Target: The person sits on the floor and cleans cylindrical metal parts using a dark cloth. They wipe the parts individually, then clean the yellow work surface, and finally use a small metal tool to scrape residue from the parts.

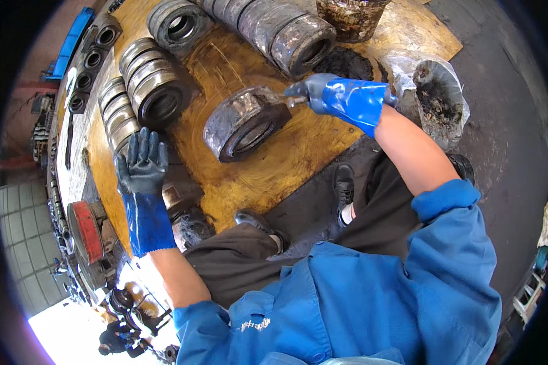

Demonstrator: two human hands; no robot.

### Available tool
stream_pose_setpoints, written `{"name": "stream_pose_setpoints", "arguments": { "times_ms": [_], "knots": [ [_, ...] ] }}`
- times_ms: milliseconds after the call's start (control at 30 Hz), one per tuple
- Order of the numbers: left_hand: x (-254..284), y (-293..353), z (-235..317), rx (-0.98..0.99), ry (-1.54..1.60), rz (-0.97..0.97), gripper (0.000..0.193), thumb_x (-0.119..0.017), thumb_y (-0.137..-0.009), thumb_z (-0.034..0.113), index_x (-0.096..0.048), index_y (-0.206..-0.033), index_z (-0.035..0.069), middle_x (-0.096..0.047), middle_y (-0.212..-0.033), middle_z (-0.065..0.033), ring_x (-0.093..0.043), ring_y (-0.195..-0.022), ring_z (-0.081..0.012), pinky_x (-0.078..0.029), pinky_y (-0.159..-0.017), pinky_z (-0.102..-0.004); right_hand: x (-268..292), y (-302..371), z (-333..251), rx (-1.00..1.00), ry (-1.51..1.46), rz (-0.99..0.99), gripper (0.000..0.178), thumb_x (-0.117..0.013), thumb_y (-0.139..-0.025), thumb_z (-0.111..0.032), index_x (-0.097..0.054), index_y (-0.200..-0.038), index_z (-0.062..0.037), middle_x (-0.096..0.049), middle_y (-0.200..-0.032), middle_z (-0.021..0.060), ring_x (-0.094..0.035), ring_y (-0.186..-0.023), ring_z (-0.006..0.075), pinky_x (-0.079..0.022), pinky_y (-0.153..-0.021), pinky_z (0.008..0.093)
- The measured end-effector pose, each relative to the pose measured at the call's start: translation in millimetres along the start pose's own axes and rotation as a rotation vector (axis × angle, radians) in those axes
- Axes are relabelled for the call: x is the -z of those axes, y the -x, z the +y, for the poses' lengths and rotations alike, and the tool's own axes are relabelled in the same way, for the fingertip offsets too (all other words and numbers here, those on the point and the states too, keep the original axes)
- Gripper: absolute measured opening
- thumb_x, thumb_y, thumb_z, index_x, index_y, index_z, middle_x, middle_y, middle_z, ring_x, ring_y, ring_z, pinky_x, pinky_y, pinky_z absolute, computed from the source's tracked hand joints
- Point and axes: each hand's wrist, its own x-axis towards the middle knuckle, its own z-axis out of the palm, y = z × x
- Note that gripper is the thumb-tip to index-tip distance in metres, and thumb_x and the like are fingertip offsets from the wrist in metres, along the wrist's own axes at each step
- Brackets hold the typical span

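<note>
A dark, grease-smeared metal ring (247, 121) lies tilted on the oily yellow board in front of me. My right hand (316, 92), in a blue rubber glove with a dark palm, is closed just right of the ring. A small greyish tip (293, 101) pokes out from its fingers close to the ring's upper right edge. I cannot make out what this held thing is, or whether it touches the ring. My left hand (143, 163), gloved the same way, is open with fingers apart, at the near end of a row of shiny metal rings (117, 112).
More rings (155, 82) stand in rows at the left, and a longer dark row (271, 30) lies at the back. An open plastic bag (435, 97) with dark grease is at the right, near a dirty bucket (352, 18). Past my left hand stands a red-sided round object (85, 232).
</note>
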Motion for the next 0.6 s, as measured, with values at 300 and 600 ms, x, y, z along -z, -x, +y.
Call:
{"name": "stream_pose_setpoints", "arguments": {
  "times_ms": [300, 600],
  "knots": [
    [3.7, -2.9, 4.8, 0.004, -0.01, -0.141, 0.065, -0.058, -0.1, 0.046, -0.053, -0.151, 0.005, -0.043, -0.163, -0.0195, -0.04, -0.151, -0.0407, -0.038, -0.118, -0.0658, -23.6, -6.8, 27.0, 0.058, 0.039, 0.114, 0.069, -0.051, -0.083, 0.009, -0.067, -0.139, -0.027, -0.073, -0.131, 0.0086, -0.067, -0.121, 0.0374, -0.054, -0.096, 0.0442],
    [-14.1, -9.3, -3.9, -0.017, -0.042, -0.023, 0.066, -0.05, -0.102, 0.047, -0.049, -0.153, 0.005, -0.044, -0.163, -0.0181, -0.04, -0.151, -0.0407, -0.036, -0.118, -0.0671, -28.7, -10.2, 57.9, 0.066, -0.137, 0.039, 0.06, -0.056, -0.086, 0.008, -0.07, -0.133, -0.0264, -0.076, -0.122, 0.0082, -0.071, -0.113, 0.0306, -0.054, -0.092, 0.0397]
  ]
}}
